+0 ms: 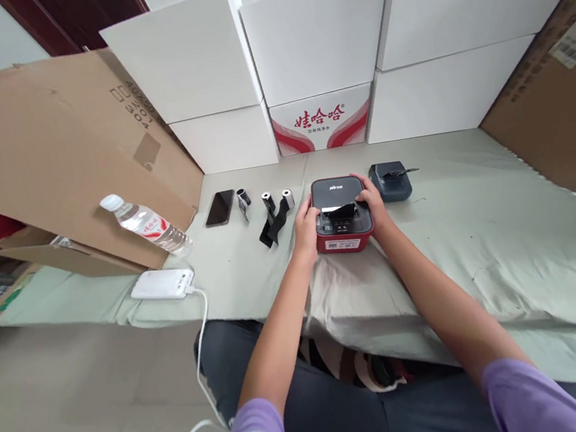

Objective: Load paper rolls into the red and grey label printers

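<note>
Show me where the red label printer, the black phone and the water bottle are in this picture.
red label printer [346,243]: head view, on its red front face by the white sticker.
black phone [220,208]: head view, middle of its dark screen.
water bottle [152,227]: head view, on the red and white label around its body.

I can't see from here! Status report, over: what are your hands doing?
Left hand and right hand grip the small red-and-black box-shaped printer by its sides. It sits on the pale green cloth. Black paper-roll holders lie just left.
</note>
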### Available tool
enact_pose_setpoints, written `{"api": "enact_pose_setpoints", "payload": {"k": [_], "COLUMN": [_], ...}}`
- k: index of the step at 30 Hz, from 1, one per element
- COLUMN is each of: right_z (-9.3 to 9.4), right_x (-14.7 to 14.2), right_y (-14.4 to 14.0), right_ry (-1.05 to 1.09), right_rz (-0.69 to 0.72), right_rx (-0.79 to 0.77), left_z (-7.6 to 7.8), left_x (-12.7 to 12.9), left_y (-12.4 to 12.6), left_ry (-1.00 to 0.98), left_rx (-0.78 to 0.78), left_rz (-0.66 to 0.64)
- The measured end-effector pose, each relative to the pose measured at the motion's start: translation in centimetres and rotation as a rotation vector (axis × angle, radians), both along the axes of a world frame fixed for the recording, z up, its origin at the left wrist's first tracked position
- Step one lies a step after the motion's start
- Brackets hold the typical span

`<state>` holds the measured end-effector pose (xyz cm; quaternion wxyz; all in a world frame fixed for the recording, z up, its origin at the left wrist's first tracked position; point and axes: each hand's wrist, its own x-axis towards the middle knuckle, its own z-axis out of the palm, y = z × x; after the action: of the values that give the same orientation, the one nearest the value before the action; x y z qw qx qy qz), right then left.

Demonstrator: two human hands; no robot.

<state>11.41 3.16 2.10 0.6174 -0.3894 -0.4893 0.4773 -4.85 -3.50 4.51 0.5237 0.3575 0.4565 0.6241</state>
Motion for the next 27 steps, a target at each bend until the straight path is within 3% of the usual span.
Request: {"api": "enact_pose_setpoints", "payload": {"k": [3, 6, 13, 18, 27], "right_z": [-0.2, -0.8, -3.0, -4.0, -3.6], "right_x": [0.1, 0.2, 0.8, 1.3, 1.8], "right_y": [1.4, 2.5, 2.8, 2.4, 2.2], "right_ry": [0.018, 0.022, -0.005, 0.06, 0.011], "right_rz": [-0.087, -0.138, -0.019, 0.109, 0.191], "right_rx": [-0.017, -0.02, 0.049, 0.082, 0.066], "left_z": [-0.1, -1.4, -5.1, -5.9, -6.3], "left_x": [0.0, -0.2, -0.5, -1.2, -1.4], "left_y": [1.8, 3.1, 3.5, 4.2, 3.5], "left_ry": [0.018, 0.024, -0.075, 0.005, 0.178], "left_rx": [0.013, 0.067, 0.241, 0.338, 0.381], "left_rz": [-0.065, -0.103, -0.097, -0.134, -0.104]}}
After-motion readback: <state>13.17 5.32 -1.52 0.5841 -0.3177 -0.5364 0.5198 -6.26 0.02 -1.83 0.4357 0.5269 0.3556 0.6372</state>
